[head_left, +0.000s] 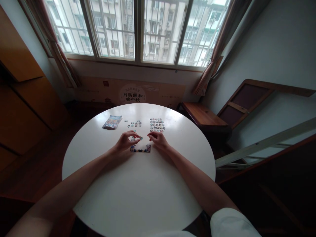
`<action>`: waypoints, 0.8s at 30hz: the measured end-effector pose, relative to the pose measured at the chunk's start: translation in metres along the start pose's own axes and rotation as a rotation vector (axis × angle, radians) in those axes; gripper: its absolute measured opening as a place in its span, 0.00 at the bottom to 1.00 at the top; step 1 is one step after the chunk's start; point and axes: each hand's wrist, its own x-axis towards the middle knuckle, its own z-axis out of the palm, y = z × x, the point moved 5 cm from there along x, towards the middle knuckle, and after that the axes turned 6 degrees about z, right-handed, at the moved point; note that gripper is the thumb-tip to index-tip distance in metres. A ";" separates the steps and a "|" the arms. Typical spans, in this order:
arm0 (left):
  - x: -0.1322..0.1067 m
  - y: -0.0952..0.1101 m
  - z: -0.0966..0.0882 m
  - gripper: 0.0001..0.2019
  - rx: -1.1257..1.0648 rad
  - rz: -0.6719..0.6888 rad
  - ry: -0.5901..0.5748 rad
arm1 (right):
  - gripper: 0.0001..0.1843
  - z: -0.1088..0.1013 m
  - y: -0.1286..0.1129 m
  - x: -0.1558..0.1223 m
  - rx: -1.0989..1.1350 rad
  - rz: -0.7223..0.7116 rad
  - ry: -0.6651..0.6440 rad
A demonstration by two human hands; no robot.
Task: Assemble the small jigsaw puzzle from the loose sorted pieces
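My left hand pinches a small jigsaw puzzle piece between thumb and fingertips, just above the table. Across a short gap, my right hand has its thumb and fingers drawn together; whether something tiny is in them I cannot make out. Below and between both hands lies a partly joined jigsaw puzzle, its bottom edge and parts of its sides showing, with the left hand covering some of it. Beyond the right hand, loose puzzle pieces lie in rows. More scattered pieces lie beyond the left hand.
A colourful printed packet lies at the far left of the round white table. Behind the table are a printed board and barred windows. To the right stand a wooden bench and a pale ladder-like frame.
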 end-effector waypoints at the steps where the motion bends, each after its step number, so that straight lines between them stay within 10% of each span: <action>1: 0.000 0.000 0.000 0.09 0.005 0.003 -0.010 | 0.11 0.000 0.000 0.000 -0.001 -0.002 -0.005; 24: -0.001 0.002 0.005 0.08 -0.047 0.130 -0.071 | 0.13 0.013 -0.026 -0.010 0.004 -0.076 -0.088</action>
